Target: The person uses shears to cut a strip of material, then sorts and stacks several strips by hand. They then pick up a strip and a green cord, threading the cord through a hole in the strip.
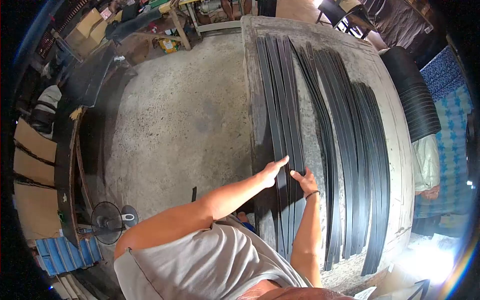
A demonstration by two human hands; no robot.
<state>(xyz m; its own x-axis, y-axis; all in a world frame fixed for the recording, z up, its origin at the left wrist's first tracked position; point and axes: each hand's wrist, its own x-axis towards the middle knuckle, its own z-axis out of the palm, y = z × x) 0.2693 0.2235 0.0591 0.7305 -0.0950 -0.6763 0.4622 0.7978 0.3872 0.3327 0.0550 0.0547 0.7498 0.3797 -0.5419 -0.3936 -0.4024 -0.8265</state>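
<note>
Long black strips [280,100] lie lengthwise near the left edge of a worn, pale table [395,145]. My left hand [273,171] is at the left side of these strips, its thumb laid over them and its other fingers curled round the edge, partly hidden. At their right side is my right hand [306,182], thumb on top and fingers wrapped over the outer edge, with a dark band on the wrist. Further right on the table lie more bundles of black strips [345,120], which neither hand touches.
A fan [106,222] stands on the floor at the lower left. Brown panels [35,165] and a dark board line the left side. A large black roll [412,95] rests beyond the table's right edge. A bright light glares at the lower right.
</note>
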